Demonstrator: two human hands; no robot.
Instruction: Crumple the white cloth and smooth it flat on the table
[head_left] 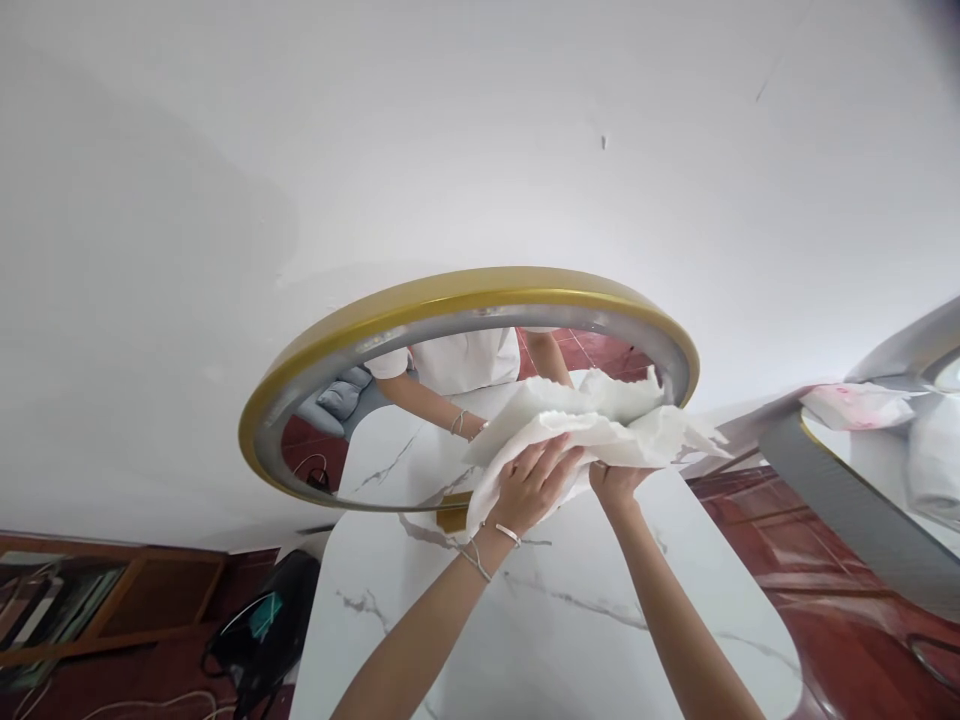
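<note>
A white paper towel with torn edges lies against the lower right of an oval-looking mirror in a gold frame. My left hand presses on the towel's near face, fingers stretched out, two bracelets at its wrist. Close beside it on the right, my right hand grips the towel's lower edge with its fingers partly hidden behind the paper. The mirror stands on a gold base and reflects the towel, my arms and a white shirt.
Under the mirror is a white marble-patterned table with rounded corners. A white wall rises behind. At left are a black bag and a wooden shelf; at right, a tissue pack lies on another surface.
</note>
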